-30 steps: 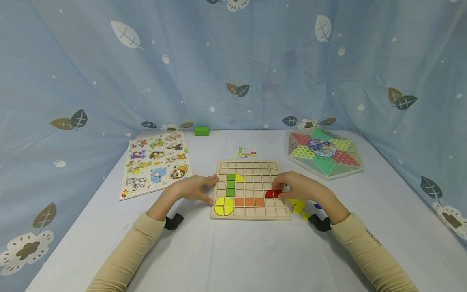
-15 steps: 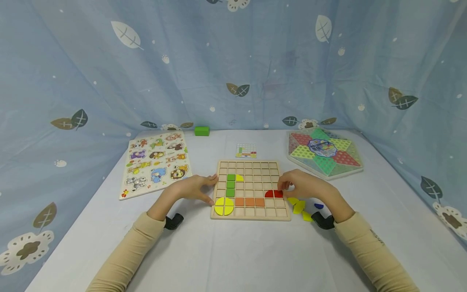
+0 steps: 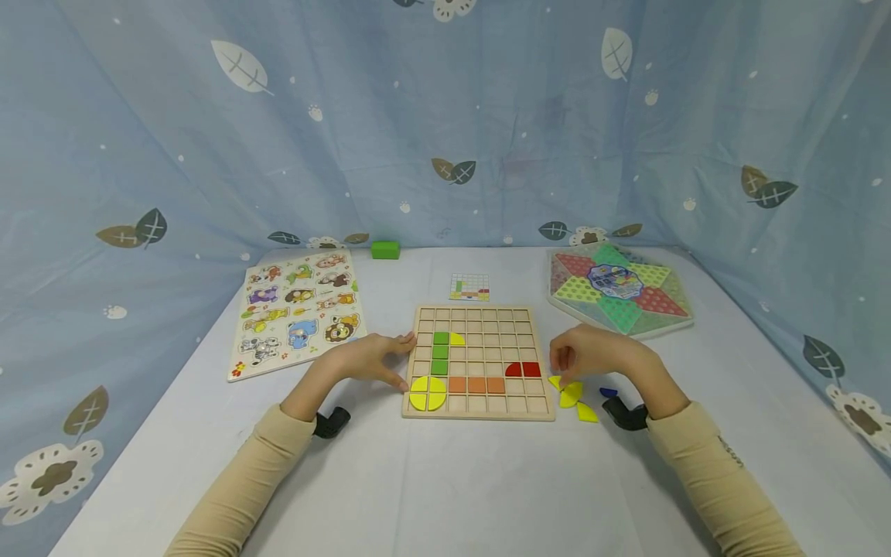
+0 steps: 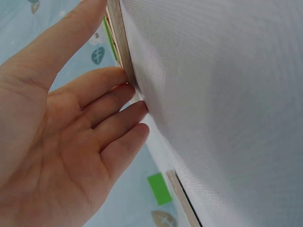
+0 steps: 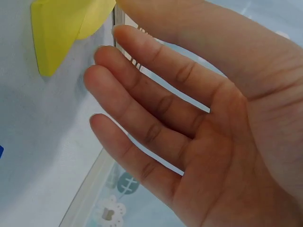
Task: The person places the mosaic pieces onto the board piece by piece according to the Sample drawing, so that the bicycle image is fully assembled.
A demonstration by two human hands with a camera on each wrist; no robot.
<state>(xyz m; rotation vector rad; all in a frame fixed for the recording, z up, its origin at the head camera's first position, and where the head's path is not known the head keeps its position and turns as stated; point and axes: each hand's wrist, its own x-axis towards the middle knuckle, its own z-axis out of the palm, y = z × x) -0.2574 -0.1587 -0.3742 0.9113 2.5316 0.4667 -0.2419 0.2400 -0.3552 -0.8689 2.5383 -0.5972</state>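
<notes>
A wooden grid board (image 3: 480, 340) lies on the white table, holding green squares (image 3: 441, 353), orange squares (image 3: 476, 385), a yellow circle of quarter pieces (image 3: 428, 394), another yellow quarter piece (image 3: 456, 340) and red pieces (image 3: 524, 370) at its right side. My left hand (image 3: 372, 362) touches the board's left edge with fingers and thumb extended; the left wrist view shows its fingertips at the wooden edge (image 4: 124, 52). Right of the board, my right hand (image 3: 588, 356) hovers over loose yellow pieces (image 3: 571, 394), its fingers loosely bent with nothing between them.
An animal puzzle board (image 3: 299, 313) lies at the left, a hexagonal star-patterned game board (image 3: 619, 290) at the back right. A small pattern card (image 3: 469, 287) sits behind the grid, a green block (image 3: 385, 250) at the back. A blue piece (image 3: 609, 392) lies near my right wrist.
My right hand has let go of the red piece, now lying in its cell, and has moved right off the board to the yellow pieces. My left hand has stayed put.
</notes>
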